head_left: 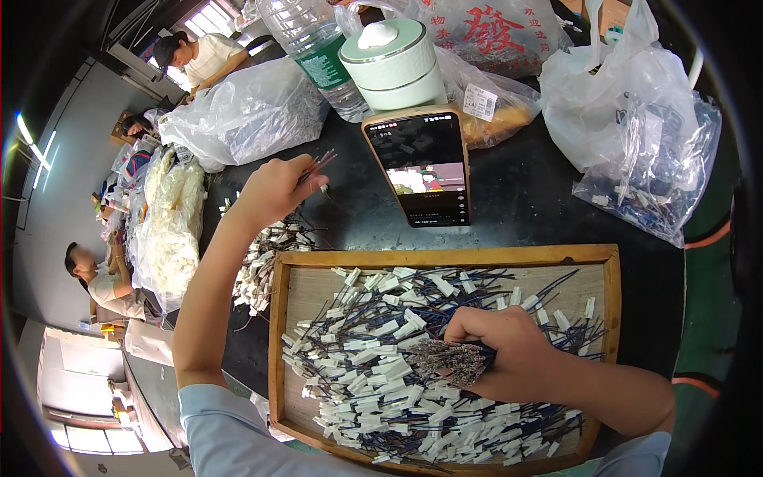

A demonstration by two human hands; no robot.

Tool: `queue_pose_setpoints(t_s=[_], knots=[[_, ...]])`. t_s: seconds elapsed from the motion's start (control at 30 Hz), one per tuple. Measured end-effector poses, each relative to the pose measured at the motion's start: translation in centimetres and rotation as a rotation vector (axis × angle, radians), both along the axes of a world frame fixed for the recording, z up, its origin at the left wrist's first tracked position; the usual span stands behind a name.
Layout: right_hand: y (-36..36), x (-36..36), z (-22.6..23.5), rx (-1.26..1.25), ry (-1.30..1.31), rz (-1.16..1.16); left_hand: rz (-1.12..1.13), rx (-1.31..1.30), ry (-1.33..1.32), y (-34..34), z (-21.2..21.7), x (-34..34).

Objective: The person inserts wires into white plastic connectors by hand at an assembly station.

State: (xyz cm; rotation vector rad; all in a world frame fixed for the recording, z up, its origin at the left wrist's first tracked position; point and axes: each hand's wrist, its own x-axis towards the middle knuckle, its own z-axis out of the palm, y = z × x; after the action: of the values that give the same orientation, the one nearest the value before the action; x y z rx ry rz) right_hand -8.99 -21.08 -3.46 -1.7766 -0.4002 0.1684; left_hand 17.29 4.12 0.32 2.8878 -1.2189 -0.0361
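Note:
My left hand (274, 191) is raised beyond the tray's far left corner, closed in a pinch on a few thin wires (322, 161). A small white connector (324, 188) shows just below its fingertips. Over the tray, my right hand (518, 350) is wrapped round a thick bundle of dark wires (447, 362), whose cut ends face up and left. Beneath it, a shallow wood-framed tray (445, 256) holds many white connectors (389, 370) with dark blue wire tails. Left of the tray, under my left forearm, lies another heap of white connectors with brownish wires (261, 274).
A phone (425, 171) leans on a pale green tissue box (395, 67) behind the tray. Around them stand a large water bottle (306, 52) and plastic bags (246, 111), with another bag (636, 135) at the right edge. Several people work at the far left.

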Motion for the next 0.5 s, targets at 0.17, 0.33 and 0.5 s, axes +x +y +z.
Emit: queue_pose_setpoints(t_s=[0.17, 0.33, 0.5], knots=[[-0.1, -0.1, 0.0, -0.015, 0.01, -0.004, -0.079, 0.129, -0.029, -0.8, -0.5, -0.5], [0.0, -0.1, 0.1, -0.013, -0.006, -0.01, -0.143, 0.133, -0.037, 0.2, -0.2, 0.7], [-0.2, -0.1, 0.0, -0.021, -0.011, -0.003, -0.228, 0.134, -0.002, 1.1, 0.3, 1.1]])
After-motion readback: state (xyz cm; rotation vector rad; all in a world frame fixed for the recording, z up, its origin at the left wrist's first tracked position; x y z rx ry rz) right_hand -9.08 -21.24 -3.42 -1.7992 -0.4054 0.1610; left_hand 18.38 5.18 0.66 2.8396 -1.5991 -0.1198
